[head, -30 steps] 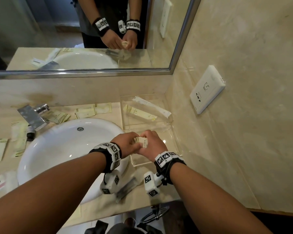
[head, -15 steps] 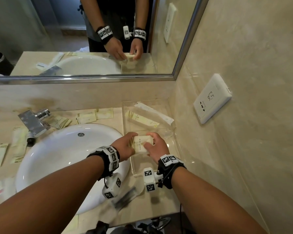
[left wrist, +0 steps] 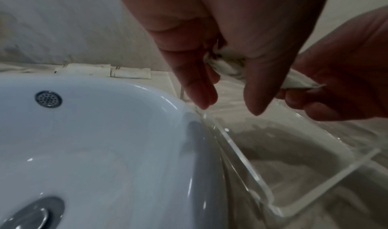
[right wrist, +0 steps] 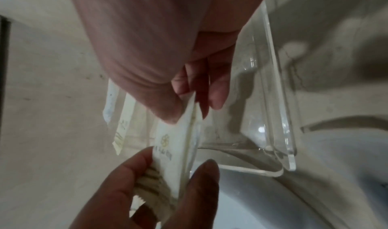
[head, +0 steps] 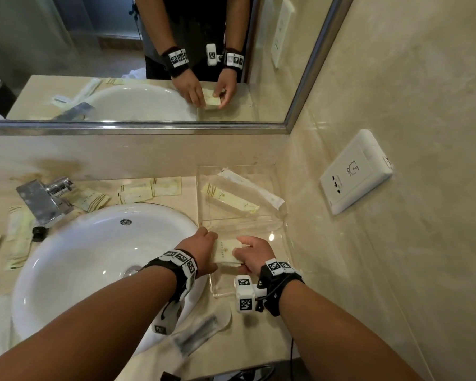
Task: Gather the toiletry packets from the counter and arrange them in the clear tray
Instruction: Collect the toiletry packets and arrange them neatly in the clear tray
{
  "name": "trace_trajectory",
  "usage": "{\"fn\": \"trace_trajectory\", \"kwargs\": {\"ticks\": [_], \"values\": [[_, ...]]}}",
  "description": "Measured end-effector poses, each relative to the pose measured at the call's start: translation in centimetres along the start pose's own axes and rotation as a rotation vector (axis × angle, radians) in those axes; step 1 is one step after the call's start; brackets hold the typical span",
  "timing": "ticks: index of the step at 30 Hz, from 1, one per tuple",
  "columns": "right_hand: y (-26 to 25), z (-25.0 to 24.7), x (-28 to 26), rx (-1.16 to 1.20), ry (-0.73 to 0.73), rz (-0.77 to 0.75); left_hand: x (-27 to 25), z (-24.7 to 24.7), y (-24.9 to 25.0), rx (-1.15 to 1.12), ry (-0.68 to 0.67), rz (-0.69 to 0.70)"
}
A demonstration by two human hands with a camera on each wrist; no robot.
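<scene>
Measured from the clear acrylic tray (head: pixel 283 237) that stands on the beige stone desk (head: pixel 259 336) just right of the white sink basin (head: pixel 94 259), the small cream rectangular packet stack (head: pixel 227 251) hangs over the tray's near half, held between both hands and not yet resting on the floor of the tray, as far as the wrist views show. The left hand (head: pixel 201 254) pinches the stack's left end, thumb on top and fingers beneath; the right hand (head: pixel 254 255) pinches the right end, so each grip is narrow and closed on the stack. Its long axis runs roughly left to right, across the tray, with neither hand clearly nearer; the stack lies directly between the two grips, and the drop is straight down. Farther in, in the tray's back half, a long cream sachet (head: pixel 228 198) and a long white wrapped packet (head: pixel 252 188) lie side by side at a slant. Beyond the tray to its left, more cream flat packets (head: pixel 149 188) remain along the desk behind the basin, near the chrome tap (head: pixel 43 199), so I judge the gathering only partly done.
</scene>
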State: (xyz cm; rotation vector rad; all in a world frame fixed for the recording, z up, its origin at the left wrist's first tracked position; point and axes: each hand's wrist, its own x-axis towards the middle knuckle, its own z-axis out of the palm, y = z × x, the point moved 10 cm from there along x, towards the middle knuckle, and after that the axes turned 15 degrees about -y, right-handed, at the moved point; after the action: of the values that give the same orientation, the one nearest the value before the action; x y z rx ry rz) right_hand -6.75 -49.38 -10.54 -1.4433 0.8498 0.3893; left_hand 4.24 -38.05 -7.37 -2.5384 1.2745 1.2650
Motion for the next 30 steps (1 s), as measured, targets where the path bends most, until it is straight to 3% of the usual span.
{"fn": "trace_trajectory", "kwargs": {"ticks": [3,8,17,24,30], "values": [[1.0,-2.0,1.5,-0.141,0.088,0.025,0.3,0.6,-0.5,0.011,-0.034,-0.007],[-0.2,-3.0,2.2,-0.376,0.111,0.044,0.6,1.1,-0.7,0.075,-0.095,0.037],[0.3,-2.1,4.7,-0.403,0.211,0.083,1.1,3.0,0.8,0.274,-0.189,0.132],[-1.2,-2.7,2.8,-0.608,0.342,0.029,1.2,3.0,1.1,0.358,-0.234,0.12],[-0.3,-0.3,3.3,-0.899,0.156,0.019,1.6,2.8,1.5,0.402,-0.235,0.102]]}}
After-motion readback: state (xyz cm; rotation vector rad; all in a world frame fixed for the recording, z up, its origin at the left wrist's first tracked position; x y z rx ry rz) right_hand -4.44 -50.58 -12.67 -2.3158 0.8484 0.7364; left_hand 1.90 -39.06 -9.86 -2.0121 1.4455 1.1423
